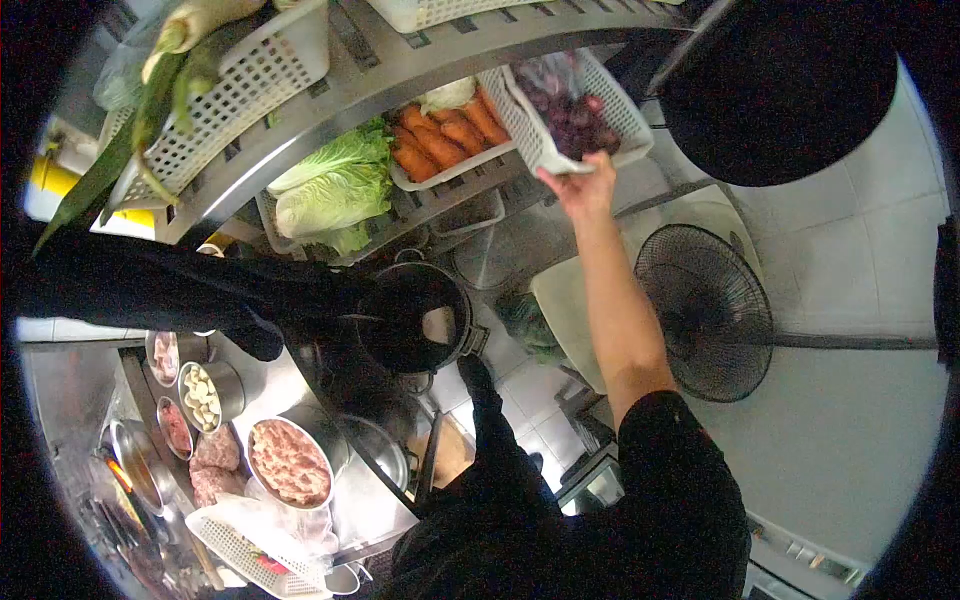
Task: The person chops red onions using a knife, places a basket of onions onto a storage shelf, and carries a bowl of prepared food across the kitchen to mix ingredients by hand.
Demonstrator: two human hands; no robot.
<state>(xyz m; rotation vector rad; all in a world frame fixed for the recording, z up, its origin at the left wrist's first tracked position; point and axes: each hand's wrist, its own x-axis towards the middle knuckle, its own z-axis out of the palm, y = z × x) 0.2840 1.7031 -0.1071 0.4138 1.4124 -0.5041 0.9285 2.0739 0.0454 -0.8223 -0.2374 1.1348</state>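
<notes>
My right hand (583,185) reaches out at the upper middle, its fingers closed on the near end of a white plastic basket (633,135). Inside the basket lie dark purple, round pieces of produce (575,125), partly under clear plastic; their exact kind is hard to tell. The basket sits tilted at the edge of a metal slatted shelf. Just left of it are a tray of peeled carrots (440,140) and some napa cabbages (335,195). My left hand is out of sight.
A black fan (704,312) stands right of my forearm. Below the shelf is a big dark pot (415,318). On the lower-left steel counter sit a bowl of minced meat (290,462), a container of pale pieces (200,397) and a white basket (235,545). Dark cloth crosses the left side.
</notes>
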